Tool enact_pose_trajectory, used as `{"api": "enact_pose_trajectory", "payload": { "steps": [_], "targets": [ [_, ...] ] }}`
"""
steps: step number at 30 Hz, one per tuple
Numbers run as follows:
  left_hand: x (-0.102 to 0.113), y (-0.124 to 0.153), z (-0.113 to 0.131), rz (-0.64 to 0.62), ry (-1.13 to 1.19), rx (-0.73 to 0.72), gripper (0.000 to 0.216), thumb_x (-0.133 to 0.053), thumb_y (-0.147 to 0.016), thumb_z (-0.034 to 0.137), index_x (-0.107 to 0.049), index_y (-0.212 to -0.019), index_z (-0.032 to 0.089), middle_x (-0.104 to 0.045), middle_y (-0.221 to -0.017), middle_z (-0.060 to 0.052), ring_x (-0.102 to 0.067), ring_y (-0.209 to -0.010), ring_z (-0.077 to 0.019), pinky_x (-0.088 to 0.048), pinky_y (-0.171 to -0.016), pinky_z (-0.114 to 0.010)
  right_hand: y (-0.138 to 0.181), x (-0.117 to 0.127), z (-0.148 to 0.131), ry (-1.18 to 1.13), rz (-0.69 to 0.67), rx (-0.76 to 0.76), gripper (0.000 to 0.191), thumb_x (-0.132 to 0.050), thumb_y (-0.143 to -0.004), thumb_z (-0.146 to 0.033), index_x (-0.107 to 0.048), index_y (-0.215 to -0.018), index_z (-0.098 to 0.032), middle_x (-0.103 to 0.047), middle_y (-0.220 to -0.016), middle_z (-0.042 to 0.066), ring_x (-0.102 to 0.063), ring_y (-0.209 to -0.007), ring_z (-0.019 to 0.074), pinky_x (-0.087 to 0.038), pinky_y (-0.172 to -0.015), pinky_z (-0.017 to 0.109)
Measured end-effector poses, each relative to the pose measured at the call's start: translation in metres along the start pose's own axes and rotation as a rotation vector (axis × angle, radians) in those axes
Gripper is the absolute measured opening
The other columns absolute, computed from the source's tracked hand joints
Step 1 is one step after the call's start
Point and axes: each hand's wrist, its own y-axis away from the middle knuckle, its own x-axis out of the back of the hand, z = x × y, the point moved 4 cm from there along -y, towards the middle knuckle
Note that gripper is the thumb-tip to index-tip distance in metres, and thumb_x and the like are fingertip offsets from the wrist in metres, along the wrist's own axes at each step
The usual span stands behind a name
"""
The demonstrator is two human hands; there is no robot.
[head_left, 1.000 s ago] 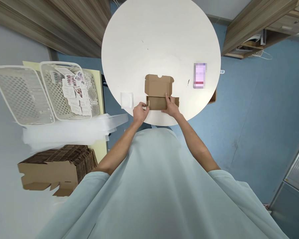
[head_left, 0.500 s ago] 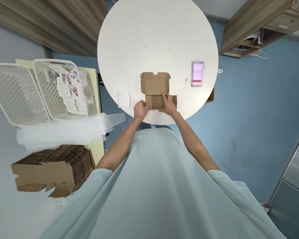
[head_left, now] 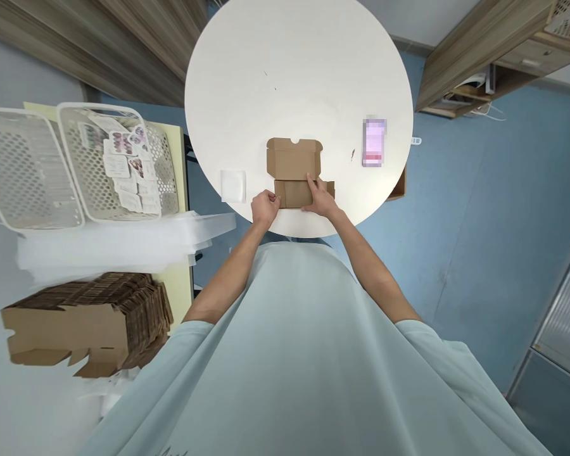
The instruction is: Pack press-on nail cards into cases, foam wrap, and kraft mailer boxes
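A brown cardboard box (head_left: pixel 294 163), partly folded, lies near the front edge of the white round table (head_left: pixel 289 76). Its lid panel stands open toward the far side, and a side flap sticks out at the right. At the left end of the box, my left hand (head_left: pixel 265 208) has thumb and fingers closed on the end wall. My right hand (head_left: pixel 323 201) spans the box's right part, thumb at the front wall and fingers stretched across to the rear fold. Left of the box lies a flat white packet (head_left: pixel 233 186).
On the table's right is a blurred pinkish phone-like object (head_left: pixel 373 142). To my left stand white baskets (head_left: pixel 118 164), one holding printed cards, with white sheets (head_left: pixel 109 247) and a stack of flattened cardboard boxes (head_left: pixel 76 323). Wooden cabinets (head_left: pixel 484 57) are at upper right.
The box's left end flap, earlier seen lying inward beside my left thumb, now sits closer to the end wall. Both hands stay almost in place, and the view has shifted slightly.
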Motion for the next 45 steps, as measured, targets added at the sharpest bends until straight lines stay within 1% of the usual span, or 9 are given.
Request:
{"api": "enact_pose_trajectory", "payload": {
  "steps": [5, 9, 12, 15, 19, 24, 29, 37, 45],
  "targets": [
    [-0.002, 0.001, 0.008, -0.022, -0.148, -0.019, 0.011, -0.061, -0.106, 0.023, -0.072, -0.108, 0.023, -0.082, -0.114, -0.014, -0.076, -0.114, -0.0334, -0.057, -0.098, -0.042, -0.001, 0.001, -0.002, 0.001, 0.001, -0.006, 0.147, -0.099, -0.087, -0.046, 0.006, -0.188, -0.035, -0.007, -0.194, 0.022, -0.046, -0.166, 0.0502, -0.057, -0.124, 0.066],
    [-0.005, 0.000, 0.016, -0.022, -0.255, -0.049, 0.020, -0.053, -0.106, 0.017, -0.071, -0.114, 0.019, -0.077, -0.118, -0.018, -0.073, -0.113, -0.0366, -0.054, -0.095, -0.045, 0.000, 0.002, -0.005, -0.004, 0.014, -0.019, 0.137, -0.097, -0.088, -0.045, -0.006, -0.189, -0.032, -0.011, -0.194, 0.023, -0.049, -0.163, 0.0505, -0.057, -0.123, 0.066],
    [-0.007, -0.001, 0.018, -0.034, -0.281, -0.049, 0.024, -0.050, -0.105, 0.015, -0.071, -0.116, 0.017, -0.076, -0.117, -0.020, -0.071, -0.111, -0.0377, -0.053, -0.094, -0.046, 0.008, 0.007, -0.006, -0.028, 0.074, -0.005, 0.120, -0.092, -0.092, -0.040, -0.020, -0.188, -0.028, -0.021, -0.191, 0.023, -0.054, -0.159, 0.0481, -0.058, -0.121, 0.063],
    [-0.006, -0.002, 0.018, -0.034, -0.272, -0.051, 0.025, -0.049, -0.105, 0.015, -0.071, -0.117, 0.017, -0.075, -0.115, -0.019, -0.070, -0.109, -0.0380, -0.053, -0.093, -0.047, 0.027, 0.018, 0.004, -0.114, 0.267, 0.030, 0.087, -0.072, -0.105, -0.035, -0.033, -0.183, -0.026, -0.045, -0.179, 0.020, -0.062, -0.150, 0.0381, -0.060, -0.118, 0.053],
    [-0.007, -0.002, 0.018, -0.031, -0.279, -0.064, 0.025, -0.049, -0.104, 0.015, -0.072, -0.116, 0.016, -0.075, -0.115, -0.019, -0.070, -0.109, -0.0376, -0.053, -0.094, -0.047, 0.054, 0.029, 0.041, -0.188, 0.534, -0.145, 0.048, -0.057, -0.114, -0.037, -0.059, -0.158, -0.019, -0.071, -0.148, 0.018, -0.071, -0.129, 0.0296, -0.060, -0.109, 0.044],
    [-0.008, -0.003, 0.018, -0.023, -0.266, -0.068, 0.024, -0.051, -0.105, 0.017, -0.072, -0.118, 0.015, -0.075, -0.116, -0.020, -0.069, -0.110, -0.0381, -0.053, -0.095, -0.047, 0.059, 0.015, 0.069, -0.238, 0.418, -0.335, 0.017, -0.061, -0.112, -0.036, -0.068, -0.109, -0.022, -0.082, -0.118, 0.012, -0.074, -0.110, 0.0268, -0.057, -0.096, 0.038],
    [-0.008, -0.005, 0.016, -0.018, -0.263, -0.058, 0.022, -0.054, -0.103, 0.016, -0.071, -0.116, 0.017, -0.075, -0.117, -0.019, -0.069, -0.111, -0.0379, -0.053, -0.097, -0.047, 0.061, 0.013, 0.056, -0.227, 0.430, -0.310, 0.016, -0.057, -0.112, -0.031, -0.060, -0.097, -0.026, -0.082, -0.111, 0.009, -0.074, -0.103, 0.0261, -0.053, -0.088, 0.036],
    [-0.007, 0.000, 0.021, -0.019, -0.282, -0.064, 0.025, -0.050, -0.104, 0.014, -0.071, -0.118, 0.016, -0.074, -0.118, -0.021, -0.068, -0.111, -0.0388, -0.053, -0.096, -0.047, 0.063, 0.011, 0.018, -0.209, 0.374, -0.215, 0.015, -0.056, -0.113, -0.031, -0.058, -0.099, -0.028, -0.076, -0.090, 0.005, -0.075, -0.094, 0.0298, -0.054, -0.086, 0.038],
    [-0.006, 0.005, 0.024, -0.038, -0.305, -0.049, 0.028, -0.048, -0.105, 0.014, -0.071, -0.121, 0.016, -0.075, -0.123, -0.021, -0.069, -0.113, -0.0387, -0.053, -0.096, -0.048, 0.044, 0.006, 0.005, -0.221, 0.353, -0.172, 0.022, -0.068, -0.113, -0.045, -0.065, -0.105, -0.024, -0.083, -0.121, 0.012, -0.077, -0.115, 0.0305, -0.058, -0.096, 0.039]
  ]
}}
